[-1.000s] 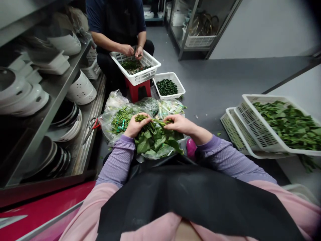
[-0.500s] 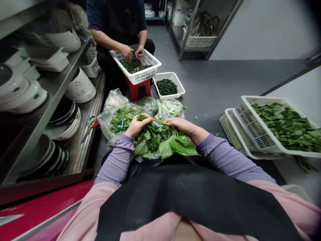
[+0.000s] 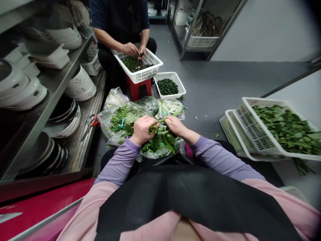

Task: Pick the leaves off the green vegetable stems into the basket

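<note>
In the head view my left hand (image 3: 143, 130) is wrapped round a bunch of leafy greens (image 3: 152, 129), its stem ends poking out beside the thumb. My right hand (image 3: 175, 127) is closed near it, fingers pinching a green stem (image 3: 162, 120) that stretches between the two hands. Broad leaves (image 3: 168, 139) hang below my right fingers. Under both hands lie more loose greens (image 3: 153, 146) on clear plastic. Just beyond, an open plastic bag (image 3: 106, 129) holds bundled greens with teal ties.
Opposite, a person works with both hands over a white basket (image 3: 137, 77) on a red stool (image 3: 134, 89). Green chillies fill a smaller basket (image 3: 181, 87). Stacked baskets (image 3: 263, 134) of leaves stand right. Red-handled scissors (image 3: 88, 126) lie on the left shelf (image 3: 86, 110), among stacked dishes.
My left hand has moved right and turned, showing the stem ends. My right hand has drawn in closer, and the large leaf under it now hangs downward. The other person's hands shifted slightly.
</note>
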Tool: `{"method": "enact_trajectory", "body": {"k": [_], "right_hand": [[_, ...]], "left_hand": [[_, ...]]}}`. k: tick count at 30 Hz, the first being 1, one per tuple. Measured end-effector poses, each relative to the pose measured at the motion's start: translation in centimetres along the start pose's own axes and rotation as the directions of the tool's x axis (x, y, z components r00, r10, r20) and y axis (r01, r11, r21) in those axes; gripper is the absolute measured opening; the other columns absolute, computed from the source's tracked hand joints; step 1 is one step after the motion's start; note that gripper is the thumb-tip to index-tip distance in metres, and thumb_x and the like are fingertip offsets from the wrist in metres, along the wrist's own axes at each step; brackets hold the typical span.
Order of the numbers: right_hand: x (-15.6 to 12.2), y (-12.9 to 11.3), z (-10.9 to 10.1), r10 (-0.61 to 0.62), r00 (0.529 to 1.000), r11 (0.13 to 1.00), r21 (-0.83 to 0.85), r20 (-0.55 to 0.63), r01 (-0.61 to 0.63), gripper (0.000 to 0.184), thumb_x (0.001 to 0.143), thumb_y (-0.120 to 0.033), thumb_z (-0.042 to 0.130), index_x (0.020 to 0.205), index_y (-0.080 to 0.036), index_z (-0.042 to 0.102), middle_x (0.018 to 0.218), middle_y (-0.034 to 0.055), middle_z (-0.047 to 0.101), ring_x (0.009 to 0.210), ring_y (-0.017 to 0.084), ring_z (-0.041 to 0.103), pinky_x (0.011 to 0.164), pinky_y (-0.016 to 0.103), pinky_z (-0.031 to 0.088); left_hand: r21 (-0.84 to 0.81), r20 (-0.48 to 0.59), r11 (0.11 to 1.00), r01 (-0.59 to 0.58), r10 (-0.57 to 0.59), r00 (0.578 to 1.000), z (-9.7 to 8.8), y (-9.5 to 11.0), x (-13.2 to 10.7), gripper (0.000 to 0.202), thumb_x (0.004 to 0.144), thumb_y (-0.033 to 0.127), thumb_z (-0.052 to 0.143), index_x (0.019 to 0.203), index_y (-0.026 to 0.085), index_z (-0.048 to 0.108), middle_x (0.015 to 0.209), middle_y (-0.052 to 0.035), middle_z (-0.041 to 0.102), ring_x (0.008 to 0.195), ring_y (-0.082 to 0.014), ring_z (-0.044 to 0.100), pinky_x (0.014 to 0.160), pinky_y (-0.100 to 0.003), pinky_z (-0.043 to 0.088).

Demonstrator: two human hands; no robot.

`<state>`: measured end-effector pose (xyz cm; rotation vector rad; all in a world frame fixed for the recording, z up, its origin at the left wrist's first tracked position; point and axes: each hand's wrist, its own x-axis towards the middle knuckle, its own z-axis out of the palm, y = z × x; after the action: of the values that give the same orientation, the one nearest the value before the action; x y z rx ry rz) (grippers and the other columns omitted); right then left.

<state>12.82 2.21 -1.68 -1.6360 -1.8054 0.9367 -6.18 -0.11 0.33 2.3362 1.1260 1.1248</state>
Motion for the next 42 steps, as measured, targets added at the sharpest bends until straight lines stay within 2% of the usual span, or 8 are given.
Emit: {"method": "enact_trajectory", "body": {"k": [5,8,19,24,28,32,34,42], "right_hand": [[-0.6,2.1,-1.5,0.097,0.995,0.945,0.317,-0.04,-0.079,0.02,0.072,-0.028,0.04,0.056,-0.018,0.048,0.063,0.0002,0.051,0.063,0.013,0.043,0.062,0.025,0.036],[-1.7,2.1,-2.2,-0.002,0.994,0.946,0.323,0.109,-0.033,0.023,0.077,-0.034,0.042,0.064,-0.017,0.052,0.065,-0.001,0.051,0.062,0.011,0.043,0.061,0.023,0.035],[-1.3,-1.0,-0.5,-0.083,0.94,0.826,0.55,0.332,-0.121,0.023,0.074,-0.037,0.053,0.077,-0.014,0.057,0.052,-0.0054,0.039,0.049,0.007,0.032,0.049,0.022,0.025],[0.0,0.1,0.2,0.133,0.99,0.858,0.495,0.044,-0.137,0.011,0.068,-0.024,0.045,0.059,-0.018,0.048,0.051,-0.0037,0.04,0.048,0.009,0.033,0.047,0.023,0.026],[0.8,3.4,-1.2,0.315,0.921,0.886,0.418,-0.227,-0.201,0.012,0.069,-0.027,0.044,0.063,-0.018,0.05,0.053,-0.0036,0.043,0.049,0.01,0.035,0.048,0.024,0.028],[-0.6,4.7,-2.9,0.049,0.991,0.964,0.266,-0.126,-0.014,0.021,0.075,-0.035,0.047,0.073,-0.017,0.056,0.07,0.0005,0.056,0.063,0.011,0.046,0.059,0.024,0.036],[-1.5,4.0,-3.6,-0.055,0.997,0.963,0.26,-0.048,0.066,0.024,0.079,-0.037,0.047,0.078,-0.016,0.057,0.079,0.0036,0.061,0.071,0.013,0.051,0.065,0.025,0.038],[-2.8,-1.7,-5.3,-0.197,0.967,0.939,0.313,0.16,0.139,0.02,0.071,-0.032,0.059,0.078,-0.014,0.061,0.068,-0.0001,0.056,0.058,0.009,0.046,0.058,0.023,0.036]], "left_hand": [[-0.17,-0.315,0.949,0.265,-0.308,0.898,-1.8,-2.6,0.5,0.023,0.077,0.039,0.057,0.074,0.016,0.061,0.073,-0.0046,0.062,0.069,-0.014,0.055,0.069,-0.026,0.043],[-0.31,-0.249,0.888,0.339,-0.42,0.873,-2.5,-4.0,0.8,0.025,0.073,0.04,0.061,0.071,0.016,0.06,0.067,-0.0017,0.059,0.062,-0.0112,0.053,0.063,-0.023,0.043],[-0.333,-0.15,0.889,0.314,-0.379,0.913,-0.5,-2.7,0.7,0.023,0.074,0.039,0.06,0.074,0.016,0.061,0.07,-0.0024,0.061,0.064,-0.0118,0.055,0.063,-0.024,0.043],[-0.211,-0.234,0.949,0.235,-0.283,0.93,-0.5,-2.3,0.3,0.02,0.075,0.036,0.06,0.075,0.016,0.062,0.078,-0.0053,0.064,0.074,-0.0145,0.058,0.073,-0.026,0.045],[-0.112,-0.44,0.875,0.471,-0.469,0.766,-2.2,-6.1,0.3,0.025,0.076,0.038,0.058,0.085,0.015,0.062,0.085,-0.0083,0.064,0.083,-0.0187,0.06,0.08,-0.03,0.044],[-0.06,-0.427,0.627,0.777,-0.72,0.548,-3.8,-11.4,0.5,0.024,0.069,0.031,0.065,0.083,0.011,0.064,0.085,-0.0146,0.065,0.092,-0.0277,0.059,0.086,-0.039,0.041],[-0.219,-0.405,0.624,0.75,-0.757,0.512,-4.0,-12.2,0.6,0.025,0.069,0.029,0.065,0.085,0.009,0.065,0.083,-0.0143,0.066,0.088,-0.0253,0.061,0.083,-0.037,0.044],[-0.846,0.225,0.302,0.439,-0.544,0.808,-1.5,-5.6,1.2,0.045,0.07,0.044,0.065,0.103,0.014,0.061,0.082,-0.0062,0.066,0.067,-0.0141,0.061,0.063,-0.026,0.05]]}}
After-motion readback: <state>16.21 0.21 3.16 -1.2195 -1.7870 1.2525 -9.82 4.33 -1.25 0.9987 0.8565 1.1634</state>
